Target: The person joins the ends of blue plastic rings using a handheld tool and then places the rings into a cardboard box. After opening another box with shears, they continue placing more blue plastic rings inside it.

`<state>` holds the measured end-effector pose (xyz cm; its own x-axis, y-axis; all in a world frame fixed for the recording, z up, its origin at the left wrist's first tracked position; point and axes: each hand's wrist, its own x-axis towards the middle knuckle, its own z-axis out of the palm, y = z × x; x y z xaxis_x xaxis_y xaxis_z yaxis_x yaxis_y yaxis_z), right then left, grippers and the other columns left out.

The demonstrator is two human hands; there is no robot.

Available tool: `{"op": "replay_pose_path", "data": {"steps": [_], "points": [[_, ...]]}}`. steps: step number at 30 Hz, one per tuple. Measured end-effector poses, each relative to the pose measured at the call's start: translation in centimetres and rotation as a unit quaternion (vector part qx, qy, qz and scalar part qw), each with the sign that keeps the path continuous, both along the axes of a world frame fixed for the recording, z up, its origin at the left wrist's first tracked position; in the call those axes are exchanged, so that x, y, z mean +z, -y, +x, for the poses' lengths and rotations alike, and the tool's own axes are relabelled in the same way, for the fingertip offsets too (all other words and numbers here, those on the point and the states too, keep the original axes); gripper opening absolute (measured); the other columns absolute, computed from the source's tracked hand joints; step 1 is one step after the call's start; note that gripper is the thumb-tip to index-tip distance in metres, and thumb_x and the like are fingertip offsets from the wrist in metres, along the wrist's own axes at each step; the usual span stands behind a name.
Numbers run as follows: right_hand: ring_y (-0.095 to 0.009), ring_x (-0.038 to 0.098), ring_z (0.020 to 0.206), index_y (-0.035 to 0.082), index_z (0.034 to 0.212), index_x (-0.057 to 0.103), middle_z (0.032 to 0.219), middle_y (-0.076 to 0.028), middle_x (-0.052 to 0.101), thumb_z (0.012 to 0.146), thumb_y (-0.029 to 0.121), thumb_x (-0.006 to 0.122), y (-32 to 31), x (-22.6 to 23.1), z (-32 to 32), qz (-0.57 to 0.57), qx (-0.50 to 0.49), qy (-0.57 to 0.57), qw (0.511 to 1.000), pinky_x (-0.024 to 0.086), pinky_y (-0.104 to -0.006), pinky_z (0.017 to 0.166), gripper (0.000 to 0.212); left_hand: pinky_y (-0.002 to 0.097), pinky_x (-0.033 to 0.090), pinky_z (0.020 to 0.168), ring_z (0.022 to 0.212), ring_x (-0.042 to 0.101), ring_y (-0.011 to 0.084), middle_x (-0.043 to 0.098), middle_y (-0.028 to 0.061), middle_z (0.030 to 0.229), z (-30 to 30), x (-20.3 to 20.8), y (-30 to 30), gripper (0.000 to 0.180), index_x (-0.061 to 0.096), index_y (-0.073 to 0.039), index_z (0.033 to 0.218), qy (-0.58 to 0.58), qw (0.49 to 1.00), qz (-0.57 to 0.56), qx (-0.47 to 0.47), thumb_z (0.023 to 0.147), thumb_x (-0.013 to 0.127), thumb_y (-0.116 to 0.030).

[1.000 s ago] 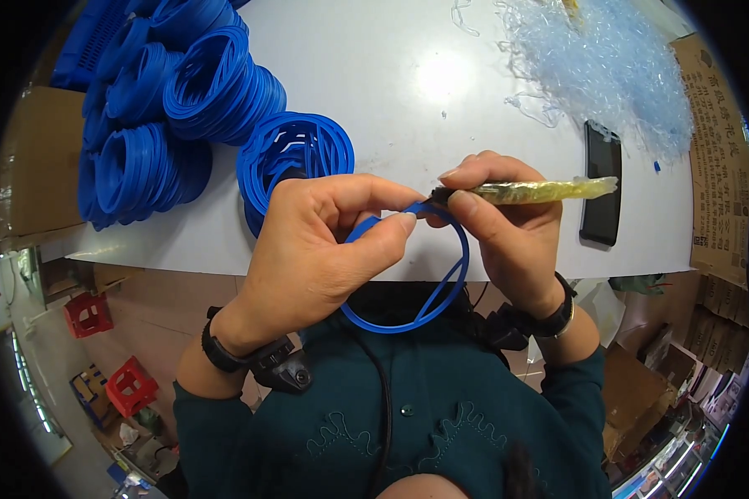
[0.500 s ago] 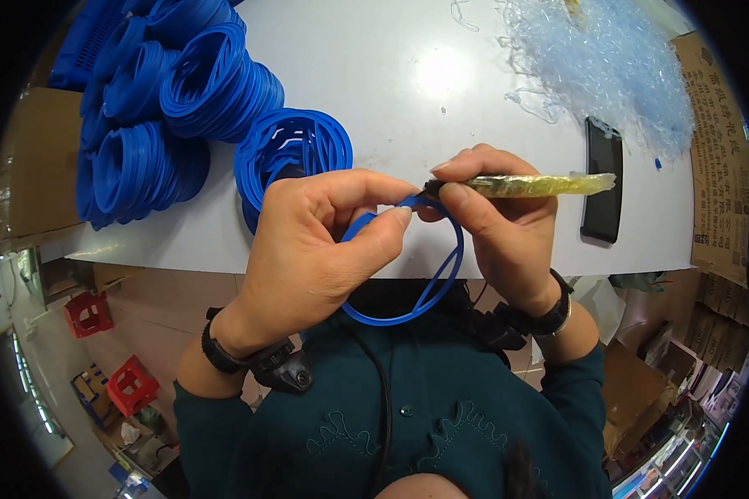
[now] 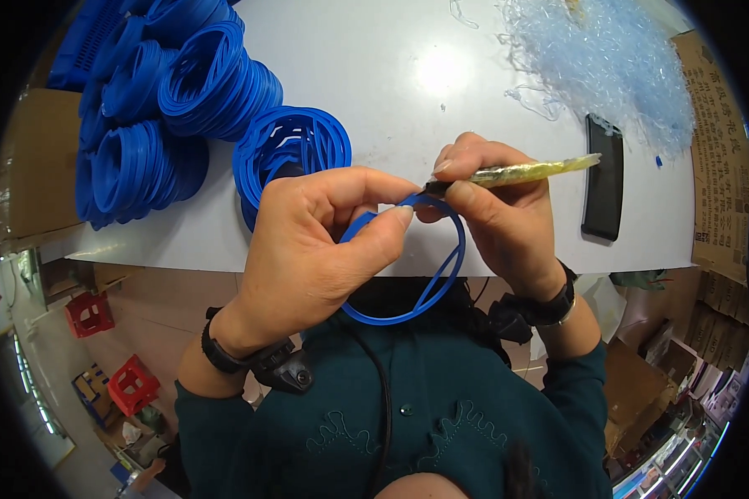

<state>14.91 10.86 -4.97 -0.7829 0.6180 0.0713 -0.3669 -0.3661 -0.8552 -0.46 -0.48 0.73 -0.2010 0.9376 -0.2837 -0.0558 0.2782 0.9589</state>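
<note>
Between the thumb and forefinger of my left hand point(image 3: 312, 241) a thin blue rubber ring point(image 3: 456, 270) is pinched at its upper edge. The ring hangs as a loop over the table's front edge, with a strand crossing its right side. My right hand point(image 3: 508, 216) grips a slim craft knife point(image 3: 528, 171) like a pen, its handle wrapped in clear yellowish material. Its dark tip meets the ring's top, close to my left fingertips; the exact contact is too small to tell. Just beyond my left hand lies a bundle of blue rings point(image 3: 329, 137).
More stacked blue rings point(image 3: 195, 91) fill the table's left side, beside a blue crate point(image 3: 75, 50). At the right are a black phone point(image 3: 603, 187), a heap of clear plastic scraps point(image 3: 603, 66) and a cardboard box point(image 3: 716, 158). Red stools point(image 3: 133, 384) stand on the floor.
My right hand has tilted and shifted a little, so the knife's back end sits higher and further left. My left hand and the ring have barely moved.
</note>
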Motion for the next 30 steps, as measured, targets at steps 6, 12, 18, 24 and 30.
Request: {"op": "replay_pose_path", "data": {"steps": [6,12,18,24,30], "points": [[-0.018,0.068,0.082,-0.002,0.099,0.066,0.088,-0.008,0.064,0.086,0.003,0.065,-0.9,-0.6,0.1,0.021,0.040,-0.039,0.998,0.058,-0.0266,0.074,0.014,0.0148,0.029,0.049,0.060,0.044,-0.0024,0.064,0.0001,0.078,0.3,0.1,0.0,0.018,0.065,0.004,0.102,-0.018,1.000,-0.008,-0.003,0.085,0.061,0.000],[-0.018,0.064,0.082,-0.001,0.095,0.066,0.087,-0.008,0.062,0.083,0.005,0.068,-1.3,-0.6,0.1,0.009,0.068,-0.035,0.997,0.056,-0.0272,0.072,0.014,0.0157,0.025,0.045,0.053,0.038,-0.0030,0.053,-0.0072,0.063,0.6,-0.5,0.1,0.017,0.067,0.005,0.098,-0.020,1.000,0.021,0.009,0.086,0.059,-0.003],[-0.017,0.057,0.078,0.002,0.086,0.068,0.084,-0.009,0.061,0.078,0.013,0.073,-3.5,-0.4,0.3,0.207,0.109,-0.046,0.971,0.048,-0.0280,0.068,0.014,0.0149,0.027,0.046,0.055,0.041,-0.0030,0.055,-0.0057,0.065,0.6,0.2,0.1,0.018,0.066,0.006,0.099,0.035,0.999,0.002,0.016,0.085,0.058,-0.001],[-0.016,0.059,0.074,0.004,0.084,0.068,0.081,-0.009,0.062,0.073,0.006,0.076,-2.4,2.9,0.9,0.414,-0.011,0.016,0.910,0.048,-0.0256,0.062,0.014,0.0156,0.030,0.046,0.055,0.044,-0.0019,0.056,-0.0043,0.065,0.8,0.3,0.1,0.019,0.066,0.007,0.098,0.020,0.999,0.013,0.041,0.083,0.056,0.000],[-0.015,0.061,0.068,0.004,0.080,0.064,0.082,-0.009,0.060,0.064,-0.003,0.078,-0.6,3.4,0.1,0.581,-0.139,0.095,0.796,0.047,-0.0240,0.052,0.023,0.0158,0.029,0.048,0.057,0.043,-0.0018,0.057,-0.0032,0.067,0.7,0.0,0.5,0.022,0.064,0.007,0.102,-0.111,0.993,0.027,-0.002,0.083,0.055,0.002]]}}
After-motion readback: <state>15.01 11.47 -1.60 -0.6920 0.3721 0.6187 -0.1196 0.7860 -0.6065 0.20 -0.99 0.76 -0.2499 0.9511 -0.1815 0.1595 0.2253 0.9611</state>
